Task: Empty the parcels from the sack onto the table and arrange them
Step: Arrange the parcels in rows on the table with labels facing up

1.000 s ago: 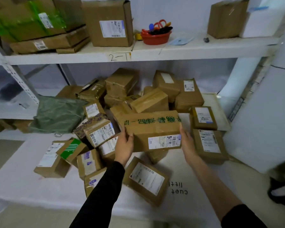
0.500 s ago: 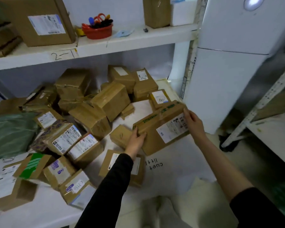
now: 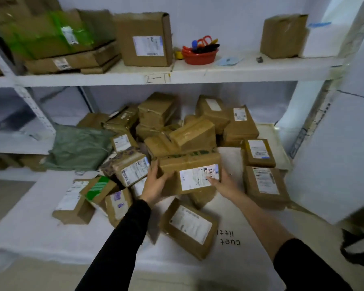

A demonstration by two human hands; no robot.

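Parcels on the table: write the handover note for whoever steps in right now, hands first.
Left hand grips the left end of the large labelled parcel; right hand holds its right end.
Green sack lies slack at the back left of the table and looks emptied.
Most parcels sit in a loose heap mid-table; two labelled parcels lie flat, label up, in a line on the right.
Left to do: set down the held parcel, then sort the heap into order.
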